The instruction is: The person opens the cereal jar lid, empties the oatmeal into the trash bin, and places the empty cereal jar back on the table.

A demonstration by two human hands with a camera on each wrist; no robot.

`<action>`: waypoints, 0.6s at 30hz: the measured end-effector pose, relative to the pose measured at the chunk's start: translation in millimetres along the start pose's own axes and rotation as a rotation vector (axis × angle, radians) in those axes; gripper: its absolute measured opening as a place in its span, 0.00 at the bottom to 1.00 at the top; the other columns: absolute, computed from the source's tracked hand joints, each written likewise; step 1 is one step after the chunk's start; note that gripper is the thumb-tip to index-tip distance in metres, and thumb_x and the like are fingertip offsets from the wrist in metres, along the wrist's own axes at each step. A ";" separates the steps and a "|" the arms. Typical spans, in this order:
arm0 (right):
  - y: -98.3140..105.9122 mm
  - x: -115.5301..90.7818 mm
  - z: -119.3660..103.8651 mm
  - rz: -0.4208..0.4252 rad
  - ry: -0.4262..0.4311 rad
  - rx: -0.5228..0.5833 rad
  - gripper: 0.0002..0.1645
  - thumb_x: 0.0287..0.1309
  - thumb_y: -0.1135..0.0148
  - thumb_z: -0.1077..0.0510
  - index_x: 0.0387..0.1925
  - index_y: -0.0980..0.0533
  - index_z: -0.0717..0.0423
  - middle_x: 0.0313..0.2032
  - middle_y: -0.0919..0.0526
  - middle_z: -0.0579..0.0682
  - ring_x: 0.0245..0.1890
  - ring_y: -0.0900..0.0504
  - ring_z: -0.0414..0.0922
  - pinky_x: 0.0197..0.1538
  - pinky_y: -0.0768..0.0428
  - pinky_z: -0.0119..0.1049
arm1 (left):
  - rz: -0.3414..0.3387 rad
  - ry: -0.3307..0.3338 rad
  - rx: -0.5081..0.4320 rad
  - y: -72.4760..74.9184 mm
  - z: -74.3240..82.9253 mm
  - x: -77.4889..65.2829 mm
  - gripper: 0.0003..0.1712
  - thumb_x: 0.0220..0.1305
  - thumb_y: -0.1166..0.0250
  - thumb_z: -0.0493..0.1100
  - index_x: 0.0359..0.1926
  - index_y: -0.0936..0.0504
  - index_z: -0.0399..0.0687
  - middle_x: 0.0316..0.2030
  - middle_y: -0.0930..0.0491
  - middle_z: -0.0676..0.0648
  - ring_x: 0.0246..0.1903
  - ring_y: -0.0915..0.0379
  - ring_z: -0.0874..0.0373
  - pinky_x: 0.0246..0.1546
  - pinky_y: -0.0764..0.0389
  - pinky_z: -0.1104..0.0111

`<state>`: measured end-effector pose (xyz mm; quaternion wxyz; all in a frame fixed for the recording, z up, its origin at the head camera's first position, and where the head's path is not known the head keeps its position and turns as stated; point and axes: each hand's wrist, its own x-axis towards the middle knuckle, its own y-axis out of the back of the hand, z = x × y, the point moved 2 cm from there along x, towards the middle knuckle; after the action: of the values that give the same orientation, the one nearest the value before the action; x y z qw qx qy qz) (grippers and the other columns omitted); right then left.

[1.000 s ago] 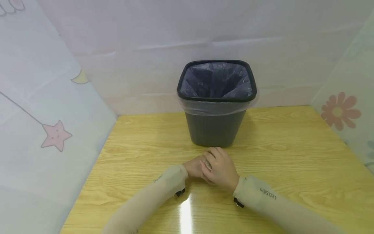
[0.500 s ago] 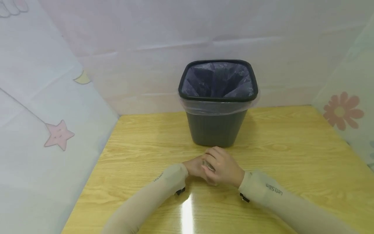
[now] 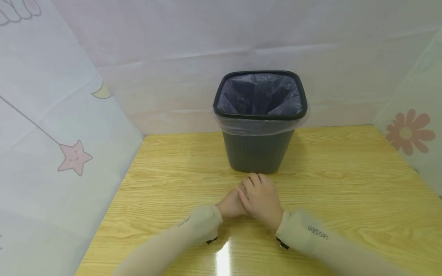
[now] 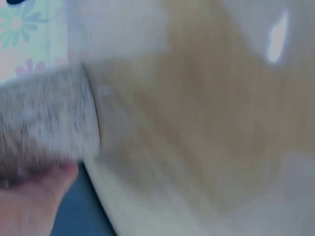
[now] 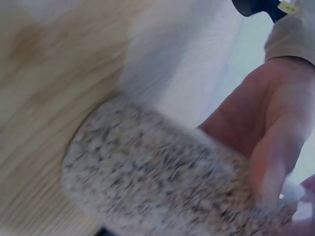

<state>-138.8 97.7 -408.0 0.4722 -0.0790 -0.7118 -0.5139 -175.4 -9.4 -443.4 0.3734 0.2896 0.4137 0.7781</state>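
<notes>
1. Speckled object (image 5: 152,172): held between the left hand (image 3: 232,204) and the right hand (image 3: 263,200), over the wooden table (image 3: 165,172)
2. Right hand: thumb laid on the speckled face, gripping it; fingers pressed together, overlapping the left hand
3. Left hand: one fingertip pressing its edge; the rest I cannot tell
4. Bin (image 3: 259,152): just beyond both hands, see-through liner (image 3: 257,128) folded over its rim

I am facing a yellow wood-grained table (image 3: 165,172) that is running back to the wall and catching a bright streak of light (image 3: 223,262) on its near part, while a dark bin (image 3: 257,151) is standing upright on it, toward the far edge.
</notes>
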 end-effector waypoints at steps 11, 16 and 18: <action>3.7 1.5 -13.1 -0.112 -0.189 -0.038 0.17 0.58 0.41 0.51 0.31 0.23 0.64 0.31 0.24 0.58 0.31 0.26 0.56 0.30 0.26 0.48 | 0.265 0.152 -0.162 -5.2 14.3 -8.5 0.31 0.61 0.33 0.39 0.62 0.31 0.32 0.59 0.28 0.39 0.59 0.33 0.47 0.64 0.35 0.63; 3.4 2.4 -12.5 -0.087 -0.200 -0.039 0.15 0.54 0.37 0.54 0.32 0.23 0.65 0.31 0.24 0.59 0.31 0.26 0.56 0.31 0.26 0.48 | 0.236 0.086 -0.163 -2.8 10.0 -4.6 0.28 0.60 0.33 0.38 0.60 0.29 0.32 0.56 0.26 0.39 0.56 0.31 0.47 0.62 0.33 0.64; 2.7 2.4 -12.0 -0.070 -0.195 -0.030 0.14 0.53 0.37 0.56 0.31 0.23 0.65 0.31 0.24 0.59 0.31 0.26 0.56 0.31 0.25 0.48 | 0.212 0.048 -0.141 -2.2 7.5 -2.9 0.28 0.59 0.33 0.37 0.59 0.28 0.31 0.55 0.25 0.39 0.56 0.30 0.48 0.62 0.33 0.65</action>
<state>-131.5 88.4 -404.1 0.3814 -0.1106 -0.7490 -0.5304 -167.3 -7.7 -442.1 0.2985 0.2861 0.3340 0.8470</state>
